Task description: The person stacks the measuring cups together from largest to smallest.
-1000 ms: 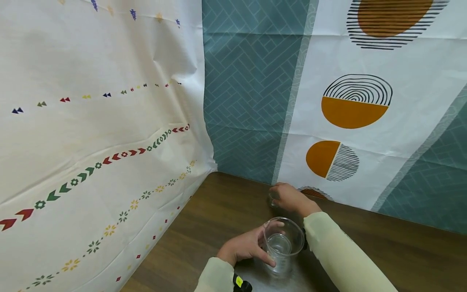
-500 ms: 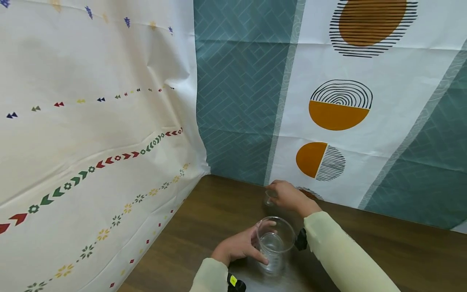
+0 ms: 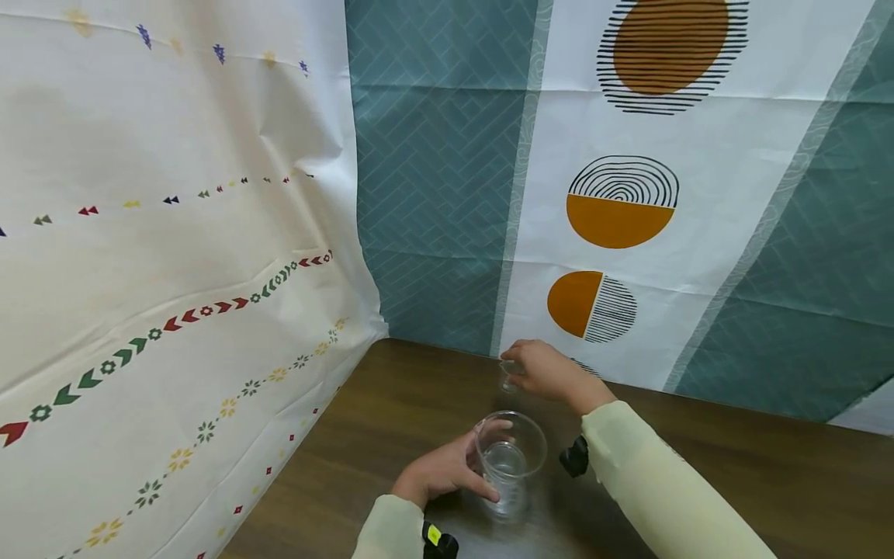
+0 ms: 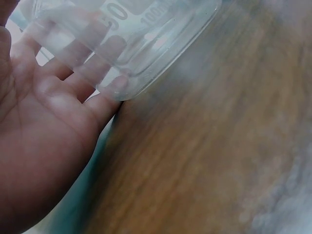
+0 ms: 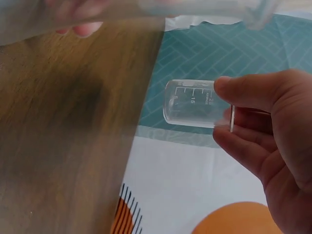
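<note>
My left hand (image 3: 447, 472) holds a large clear beaker (image 3: 513, 497) from its left side, thumb at the front and fingers behind. In the left wrist view, the grey markings on the clear wall (image 4: 156, 17) are partly cut off, and the fingers show through it. An inner ring is visible inside the large beaker; whether it is the base or a nested vessel, I cannot tell. Farther back, near the wall, my right hand (image 3: 548, 374) pinches a small clear beaker (image 5: 190, 103) by its rim. It is upright, has white graduations and appears raised off the table.
A brown wooden table (image 3: 377, 404) runs back to a teal and white cloth (image 3: 447, 194) with orange shapes. Along the left hangs a cream patterned cloth (image 3: 174, 248). A greyish, shiny patch lies under the large beaker.
The head view has turned to the right. Against the wall, my right hand has risen slightly with the small beaker. My left hand keeps its hold on the large beaker.
</note>
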The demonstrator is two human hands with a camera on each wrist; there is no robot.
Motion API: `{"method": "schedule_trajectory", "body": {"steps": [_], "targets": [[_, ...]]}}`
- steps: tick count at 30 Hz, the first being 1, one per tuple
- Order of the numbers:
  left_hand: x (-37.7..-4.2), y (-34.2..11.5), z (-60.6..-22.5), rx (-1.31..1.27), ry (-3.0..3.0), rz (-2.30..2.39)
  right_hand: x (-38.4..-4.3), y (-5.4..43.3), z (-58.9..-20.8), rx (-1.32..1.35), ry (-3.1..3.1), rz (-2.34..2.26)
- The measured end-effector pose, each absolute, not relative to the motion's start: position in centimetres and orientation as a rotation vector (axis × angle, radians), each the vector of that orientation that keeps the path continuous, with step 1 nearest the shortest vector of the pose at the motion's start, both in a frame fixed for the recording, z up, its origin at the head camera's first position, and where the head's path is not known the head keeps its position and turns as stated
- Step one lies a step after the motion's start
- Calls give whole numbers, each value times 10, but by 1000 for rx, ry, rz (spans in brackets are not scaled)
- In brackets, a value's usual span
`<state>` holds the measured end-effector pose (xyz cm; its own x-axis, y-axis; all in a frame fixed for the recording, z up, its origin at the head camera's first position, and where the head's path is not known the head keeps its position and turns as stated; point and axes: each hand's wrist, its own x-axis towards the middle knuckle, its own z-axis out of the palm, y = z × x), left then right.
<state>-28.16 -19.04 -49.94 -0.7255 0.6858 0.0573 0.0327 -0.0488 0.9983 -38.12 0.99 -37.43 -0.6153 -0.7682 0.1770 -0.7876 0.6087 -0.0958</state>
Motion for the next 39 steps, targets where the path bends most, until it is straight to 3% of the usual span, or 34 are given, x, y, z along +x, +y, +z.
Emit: {"method": "schedule_trajectory", "body": {"steps": [39], "targets": [[-281,-192,-499,748,1781,1819,-344,16,-336,1382,-2730,200]]}}
